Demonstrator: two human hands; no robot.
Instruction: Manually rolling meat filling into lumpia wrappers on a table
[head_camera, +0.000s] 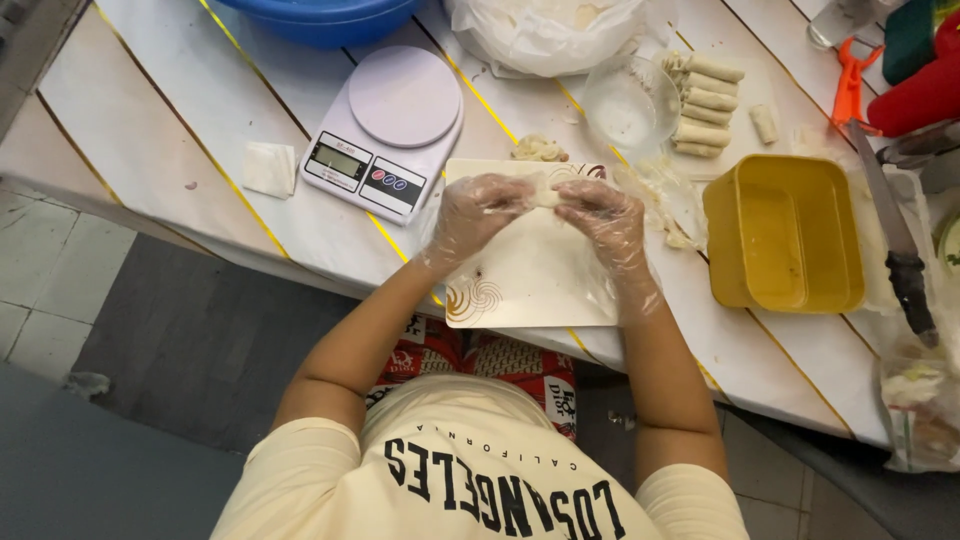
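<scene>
My left hand (478, 212) and my right hand (606, 222) both wear thin clear plastic gloves. They meet over a cream square plate (520, 290) with brown swirl marks. Between the fingertips of both hands sits a small pale wrapper piece (545, 192), pinched from both sides. A little lump of pale filling (540, 150) lies just beyond the plate's far edge.
A white digital kitchen scale (385, 130) stands left of the plate, a yellow rectangular tub (782, 235) to the right. Several finished pale rolls (705, 105), a clear bowl (630, 105), a white plastic bag (550, 30), a blue basin (320, 15) and a black-handled knife (895, 235) lie on the table.
</scene>
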